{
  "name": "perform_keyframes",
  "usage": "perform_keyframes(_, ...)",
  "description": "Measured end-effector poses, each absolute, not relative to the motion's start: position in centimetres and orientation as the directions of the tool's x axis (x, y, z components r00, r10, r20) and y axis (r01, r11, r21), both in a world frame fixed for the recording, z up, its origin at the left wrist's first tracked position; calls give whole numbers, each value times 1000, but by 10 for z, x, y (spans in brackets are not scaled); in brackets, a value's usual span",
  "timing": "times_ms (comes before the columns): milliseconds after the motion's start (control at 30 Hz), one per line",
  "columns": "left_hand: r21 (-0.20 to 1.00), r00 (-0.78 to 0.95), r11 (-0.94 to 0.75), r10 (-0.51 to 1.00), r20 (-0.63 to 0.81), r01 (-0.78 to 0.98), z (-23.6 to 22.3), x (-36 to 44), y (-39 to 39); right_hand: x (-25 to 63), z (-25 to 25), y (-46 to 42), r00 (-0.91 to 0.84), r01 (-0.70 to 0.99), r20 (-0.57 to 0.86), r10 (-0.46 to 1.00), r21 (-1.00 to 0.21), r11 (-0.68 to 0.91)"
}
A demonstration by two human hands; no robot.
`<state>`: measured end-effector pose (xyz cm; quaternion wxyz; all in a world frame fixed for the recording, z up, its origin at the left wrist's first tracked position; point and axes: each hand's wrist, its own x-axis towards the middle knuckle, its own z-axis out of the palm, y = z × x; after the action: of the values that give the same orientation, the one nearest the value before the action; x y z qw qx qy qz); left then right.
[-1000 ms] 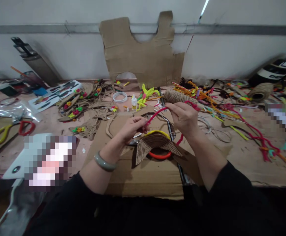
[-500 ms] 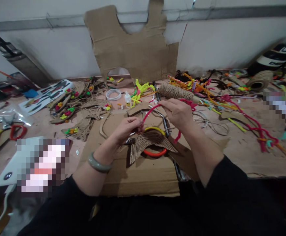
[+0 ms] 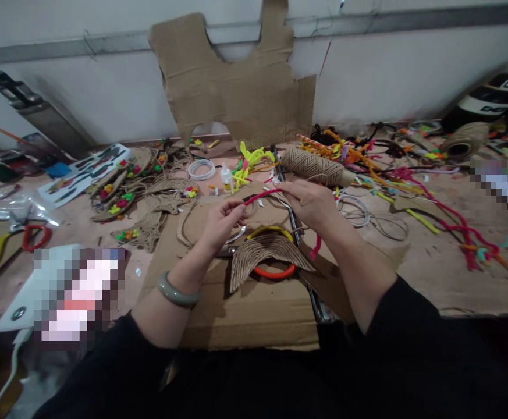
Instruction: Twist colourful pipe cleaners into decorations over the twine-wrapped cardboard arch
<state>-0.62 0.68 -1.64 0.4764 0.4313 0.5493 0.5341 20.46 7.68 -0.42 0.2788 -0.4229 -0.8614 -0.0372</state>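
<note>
Two bare hands meet near the centre of the frame. The left hand (image 3: 225, 224), with a grey-green bangle (image 3: 178, 290) on its wrist, has its thumb and fingers closed on one part of a thin, fuzzy red cord (image 3: 265, 195). The right hand (image 3: 309, 202) pinches the cord farther to the right, fingertips together, so that a gently arched stretch runs between the hands. A red length also hangs below the right hand; whether it is the same strand cannot be told.

Just below the cord, in the centre, is a curved, ridged brown twine piece (image 3: 269, 254). The yellow and red loop handles (image 3: 275, 272) of a tool show above and below its middle. They are over a flat brown cardboard sheet (image 3: 254, 317) that reaches the lower centre.

Beyond the hands, above centre, are a small white squeeze bottle (image 3: 226, 178), a white ring-shaped roll (image 3: 201, 170), a bunch of bright yellow fuzzy strips (image 3: 251, 162) and a thick spool of brown twine (image 3: 310, 166). Brown twine shapes with small colourful trims (image 3: 120, 195) crowd the upper left; tangled orange, red and black cords (image 3: 362, 160) fill the upper right. A large cut-out cardboard panel (image 3: 236, 87) stands against the pale wall (image 3: 118, 99) at the top centre
</note>
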Motion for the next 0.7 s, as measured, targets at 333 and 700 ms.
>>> perform_keyframes(333, 996, -114, 86, 990, -84, 10, -19, 1, 4, 192, 3, 64, -623, 659, 413, 664, -181, 730)
perform_keyframes(700, 995, -64, 3, 998, 4, 102, -20, 1, 2, 168, -5, 47, -703, 530, 366, 610, -302, 792)
